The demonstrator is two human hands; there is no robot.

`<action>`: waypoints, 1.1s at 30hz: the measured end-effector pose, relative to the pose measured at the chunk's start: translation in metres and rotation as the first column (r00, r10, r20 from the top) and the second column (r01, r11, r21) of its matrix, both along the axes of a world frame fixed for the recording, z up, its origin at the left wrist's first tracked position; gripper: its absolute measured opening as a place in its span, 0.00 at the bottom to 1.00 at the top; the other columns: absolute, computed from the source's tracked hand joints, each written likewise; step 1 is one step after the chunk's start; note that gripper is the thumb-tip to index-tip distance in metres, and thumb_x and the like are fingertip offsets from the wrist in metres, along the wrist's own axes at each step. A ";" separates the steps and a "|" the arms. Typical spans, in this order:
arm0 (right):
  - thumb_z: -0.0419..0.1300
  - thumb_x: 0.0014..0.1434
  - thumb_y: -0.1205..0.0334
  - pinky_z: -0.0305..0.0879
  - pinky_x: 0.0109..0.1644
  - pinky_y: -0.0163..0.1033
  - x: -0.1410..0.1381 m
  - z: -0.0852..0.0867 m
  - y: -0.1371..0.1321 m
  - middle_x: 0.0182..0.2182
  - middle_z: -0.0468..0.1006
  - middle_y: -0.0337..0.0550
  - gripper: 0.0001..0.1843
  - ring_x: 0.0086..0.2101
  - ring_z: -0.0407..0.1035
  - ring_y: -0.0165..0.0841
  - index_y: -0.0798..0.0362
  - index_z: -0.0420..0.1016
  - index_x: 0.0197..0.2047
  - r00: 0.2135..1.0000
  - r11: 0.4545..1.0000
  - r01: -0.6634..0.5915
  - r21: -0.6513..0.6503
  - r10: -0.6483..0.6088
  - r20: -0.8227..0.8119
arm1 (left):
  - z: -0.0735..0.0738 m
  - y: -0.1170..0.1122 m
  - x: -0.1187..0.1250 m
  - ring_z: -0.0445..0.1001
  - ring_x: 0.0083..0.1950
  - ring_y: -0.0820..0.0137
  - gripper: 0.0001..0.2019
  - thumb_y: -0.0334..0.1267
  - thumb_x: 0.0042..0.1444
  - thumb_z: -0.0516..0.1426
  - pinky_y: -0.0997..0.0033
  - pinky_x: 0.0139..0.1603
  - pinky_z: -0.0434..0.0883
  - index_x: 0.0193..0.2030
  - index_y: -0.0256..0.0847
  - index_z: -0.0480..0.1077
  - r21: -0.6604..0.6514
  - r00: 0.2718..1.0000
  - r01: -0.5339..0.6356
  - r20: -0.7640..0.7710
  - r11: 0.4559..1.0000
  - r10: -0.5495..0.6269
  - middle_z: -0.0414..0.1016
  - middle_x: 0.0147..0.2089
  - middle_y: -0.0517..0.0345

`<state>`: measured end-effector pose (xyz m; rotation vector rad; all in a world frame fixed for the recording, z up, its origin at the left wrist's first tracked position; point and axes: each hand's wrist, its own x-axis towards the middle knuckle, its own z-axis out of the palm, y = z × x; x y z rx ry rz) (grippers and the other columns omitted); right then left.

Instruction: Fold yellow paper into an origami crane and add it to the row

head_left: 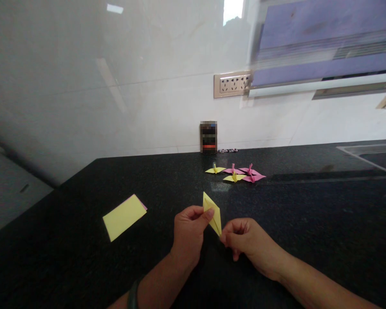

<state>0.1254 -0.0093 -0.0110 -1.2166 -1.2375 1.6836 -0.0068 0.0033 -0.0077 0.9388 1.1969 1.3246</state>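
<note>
Between both hands is a yellow origami paper [216, 215], folded into a narrow diamond and held above the dark counter. My left hand [189, 229] pinches its middle, thumb lying on the face. At the paper's lower tip, my right hand [241, 236] has thumb and forefinger closed together on the point. Beyond them stand several small paper cranes: yellow ones [234, 177] and pink ones [253, 177], wings spread. To the left lies a stack of yellow paper [124, 217], with a pink edge showing beneath.
Against the white wall leans a phone [209, 137], its screen pixelated, with a beaded strap [228, 150] beside it. A socket panel [233, 84] is on the wall. The black counter [154, 274] runs right toward a glass-like panel [373, 155].
</note>
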 end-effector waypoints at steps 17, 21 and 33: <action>0.58 0.47 0.60 0.51 0.18 0.27 0.003 0.001 0.001 0.16 0.63 0.33 0.11 0.16 0.53 0.20 0.57 0.67 0.19 0.980 0.985 -0.173 0.026 0.169 0.100 | 0.002 -0.003 0.001 0.67 0.23 0.75 0.09 0.39 0.40 0.61 0.76 0.25 0.64 0.22 0.35 0.69 0.034 0.999 0.035 -0.036 0.999 -0.034 0.71 0.21 0.60; 0.61 0.45 0.60 0.54 0.20 0.27 0.014 0.011 0.007 0.22 0.63 0.33 0.10 0.20 0.57 0.23 0.54 0.65 0.31 0.993 0.977 -0.120 0.176 0.115 0.040 | 0.002 -0.003 -0.005 0.69 0.27 0.71 0.07 0.38 0.40 0.60 0.74 0.28 0.66 0.25 0.37 0.72 0.167 0.967 0.030 -0.253 0.986 0.014 0.73 0.25 0.58; 0.54 0.53 0.60 0.59 0.28 0.33 0.013 0.011 0.002 0.23 0.66 0.37 0.07 0.24 0.61 0.28 0.53 0.68 0.27 0.986 0.860 0.064 0.506 -0.132 0.101 | 0.006 -0.011 0.002 0.70 0.26 0.72 0.18 0.36 0.45 0.57 0.75 0.26 0.65 0.45 0.40 0.63 0.141 0.962 0.239 -0.172 0.961 -0.214 0.74 0.27 0.58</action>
